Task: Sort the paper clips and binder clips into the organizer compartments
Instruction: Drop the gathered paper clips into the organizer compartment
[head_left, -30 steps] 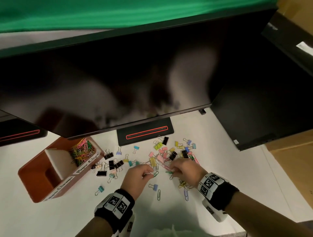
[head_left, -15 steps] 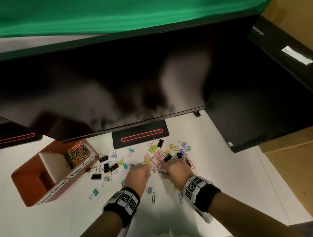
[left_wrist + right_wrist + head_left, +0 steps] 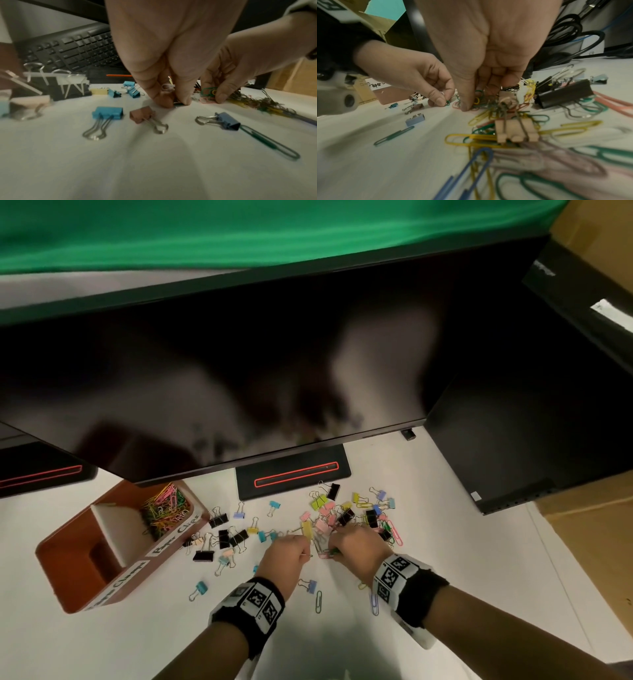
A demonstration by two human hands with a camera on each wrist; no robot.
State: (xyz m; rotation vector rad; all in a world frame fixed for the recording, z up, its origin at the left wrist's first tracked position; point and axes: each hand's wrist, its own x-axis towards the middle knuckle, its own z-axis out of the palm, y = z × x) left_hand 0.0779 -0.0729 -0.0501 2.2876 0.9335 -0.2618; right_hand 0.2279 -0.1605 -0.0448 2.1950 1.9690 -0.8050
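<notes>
My left hand (image 3: pixel 412 75) pinches a small green paper clip (image 3: pixel 447 103) of coated wire against the white table (image 3: pixel 102 642). My right hand (image 3: pixel 356 549), fingers curled down, pinches looped clips in the tangled clip pile (image 3: pixel 496 108). The brown organizer (image 3: pixel 85 570) stands well left, its far compartment holding paper clips.

White table (image 3: pixel 445 542) strewn with clips (image 3: pixel 329 522), organizer (image 3: pixel 78 570).

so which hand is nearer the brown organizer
Left. The left hand works at the pile's near-left edge, on the organizer's side, with scattered binder clips between them. The right hand is beyond the left hand, farther from the organizer.
</notes>
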